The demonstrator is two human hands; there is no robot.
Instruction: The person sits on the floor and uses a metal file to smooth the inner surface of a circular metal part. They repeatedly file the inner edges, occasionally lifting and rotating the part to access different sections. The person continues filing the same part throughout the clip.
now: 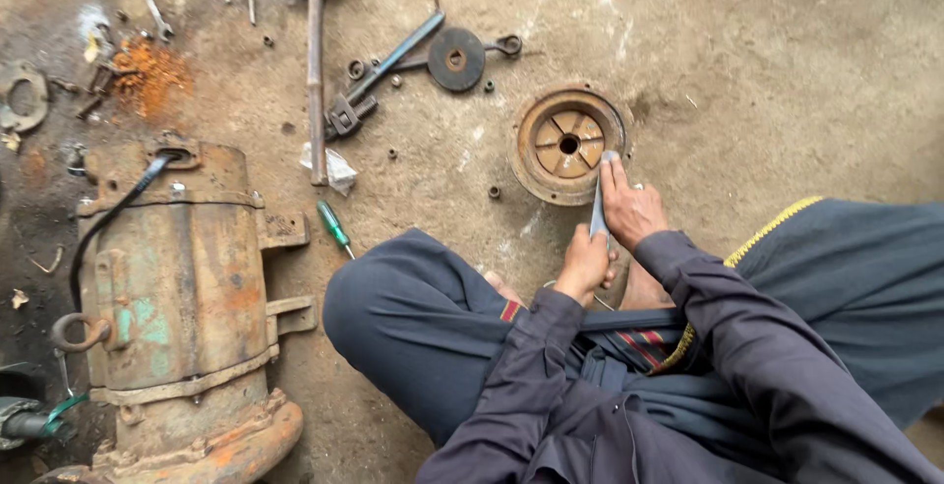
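Note:
I sit on a dirty concrete floor with a rusty round housing (pixel 565 143) in front of me, a hub with spokes showing inside it. My left hand (pixel 584 264) grips the lower end of a thin grey metal blade (pixel 597 211). My right hand (pixel 629 207) pinches the blade higher up, with a finger pressing its tip against the housing's near right rim. Both sleeves are dark grey.
A rusted, green-stained motor body (pixel 182 297) with a black cable lies at left. A hammer (pixel 315 61), pipe wrench (pixel 379 76), dark disc (pixel 455 58), green-handled screwdriver (pixel 334 225), loose nuts and orange rust powder (pixel 147 73) are scattered on the floor.

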